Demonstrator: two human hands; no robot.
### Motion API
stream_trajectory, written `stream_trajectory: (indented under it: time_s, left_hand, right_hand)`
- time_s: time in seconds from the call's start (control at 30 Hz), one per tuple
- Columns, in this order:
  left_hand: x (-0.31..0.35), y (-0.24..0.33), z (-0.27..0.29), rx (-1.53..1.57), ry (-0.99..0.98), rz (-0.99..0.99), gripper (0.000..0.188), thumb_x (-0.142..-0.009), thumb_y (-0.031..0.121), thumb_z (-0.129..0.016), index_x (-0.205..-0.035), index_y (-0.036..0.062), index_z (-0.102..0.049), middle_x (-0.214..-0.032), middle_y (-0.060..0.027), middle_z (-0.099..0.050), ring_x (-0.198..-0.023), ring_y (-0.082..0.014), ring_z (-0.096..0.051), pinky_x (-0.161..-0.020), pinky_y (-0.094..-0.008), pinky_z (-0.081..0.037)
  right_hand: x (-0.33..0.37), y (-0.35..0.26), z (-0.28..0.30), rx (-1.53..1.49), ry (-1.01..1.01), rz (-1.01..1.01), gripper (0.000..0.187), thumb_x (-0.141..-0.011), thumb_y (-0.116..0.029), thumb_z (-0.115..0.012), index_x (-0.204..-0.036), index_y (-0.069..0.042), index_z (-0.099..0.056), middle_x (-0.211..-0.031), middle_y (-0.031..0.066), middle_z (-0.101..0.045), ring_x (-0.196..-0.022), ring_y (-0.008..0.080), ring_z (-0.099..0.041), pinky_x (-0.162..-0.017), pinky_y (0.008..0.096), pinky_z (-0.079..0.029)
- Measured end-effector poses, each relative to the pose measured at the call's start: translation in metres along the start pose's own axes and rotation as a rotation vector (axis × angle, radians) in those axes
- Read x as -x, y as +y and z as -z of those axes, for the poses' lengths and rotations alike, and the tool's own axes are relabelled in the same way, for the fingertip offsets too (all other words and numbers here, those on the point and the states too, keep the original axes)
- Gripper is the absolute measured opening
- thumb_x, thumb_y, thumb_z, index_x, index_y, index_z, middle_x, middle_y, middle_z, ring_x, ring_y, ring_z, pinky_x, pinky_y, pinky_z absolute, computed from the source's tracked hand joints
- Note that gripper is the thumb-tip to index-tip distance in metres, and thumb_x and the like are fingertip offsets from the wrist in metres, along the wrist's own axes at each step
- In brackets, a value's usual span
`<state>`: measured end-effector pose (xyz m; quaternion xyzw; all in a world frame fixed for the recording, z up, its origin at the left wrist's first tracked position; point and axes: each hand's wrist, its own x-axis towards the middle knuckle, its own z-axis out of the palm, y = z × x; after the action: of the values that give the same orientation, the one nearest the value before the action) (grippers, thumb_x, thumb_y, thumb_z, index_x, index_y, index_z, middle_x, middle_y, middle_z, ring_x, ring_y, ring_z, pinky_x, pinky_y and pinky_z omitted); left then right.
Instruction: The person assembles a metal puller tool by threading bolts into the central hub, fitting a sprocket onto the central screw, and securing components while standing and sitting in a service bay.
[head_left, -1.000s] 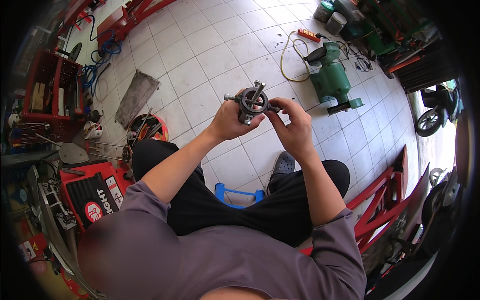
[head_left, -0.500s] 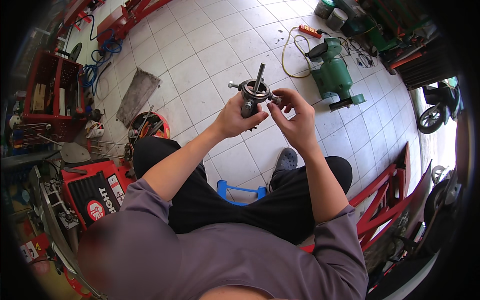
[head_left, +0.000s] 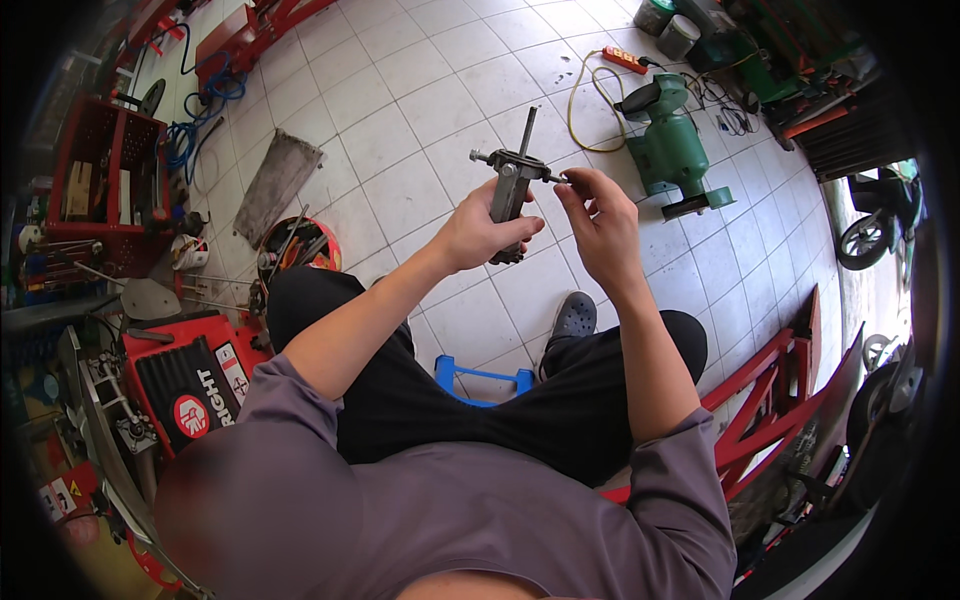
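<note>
Main item: dark-grey metal tool with a straight-sided body and a ring-shaped head (head_left: pixel 508 198), held in front of you, above the floor. Long axis near to far, leaning slightly right; head at the far end.

Fitted to it: slim, straight grey metal rod (head_left: pixel 529 130), standing out of the head and pointing far and slightly right. Silver metal bolt with a blocky head (head_left: pixel 478 156), pointing left. Thin grey metal bolt (head_left: pixel 553 178), pointing right.

Your hands: apart, both engaged. Left hand (head_left: pixel 480 230) wrapped around the body, thumb lying across its near part. Right hand (head_left: pixel 606 215) pinching the outer end of the thin bolt between thumb and forefinger.

Surroundings: floor of smooth white square tiles with thin dark joints (head_left: pixel 440 120), stretching far beyond the rod's tip. Left edge of that stretch: flat, worn grey rectangular board (head_left: pixel 278 185). Right edge: rounded green metal machine (head_left: pixel 675 150). Near, between your legs: blue plastic stool frame (head_left: pixel 446 374). Near left: round red container crowded with tools (head_left: pixel 328 252).
</note>
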<state>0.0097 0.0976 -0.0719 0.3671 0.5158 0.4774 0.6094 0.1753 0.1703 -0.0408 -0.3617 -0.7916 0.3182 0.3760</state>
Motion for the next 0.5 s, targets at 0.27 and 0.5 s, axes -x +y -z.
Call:
stream_trajectory:
  time_s: [0.27,0.5]
  left_hand:
    - [0.0046,0.0035,0.0021,-0.033,0.015,0.012,0.045,-0.077,0.021,-0.074,-0.107,-0.0004,-0.047,-0.075,-0.0047,-0.059,-0.064,-0.0115,-0.06,-0.061,-0.0265,-0.051]
    - [0.0076,0.0045,-0.0009,0.041,-0.013,0.027,0.045,-0.078,0.02,-0.073,-0.108,-0.0007,-0.047,-0.076,-0.0048,-0.059,-0.066,-0.0117,-0.06,-0.061,-0.0263,-0.051]
  right_hand:
    - [-0.0019,0.0038,-0.0037,-0.183,-0.056,-0.111,0.023,-0.082,-0.013,-0.068,-0.101,-0.001,-0.062,-0.075,0.0049,-0.063,-0.064,0.0109,-0.056,-0.057,0.0252,-0.043]
    - [0.0006,0.0098,-0.0083,-0.289,-0.122,-0.137,0.025,-0.081,-0.008,-0.066,-0.104,-0.002,-0.061,-0.075,0.0009,-0.061,-0.064,0.0059,-0.054,-0.053,0.0208,-0.039]
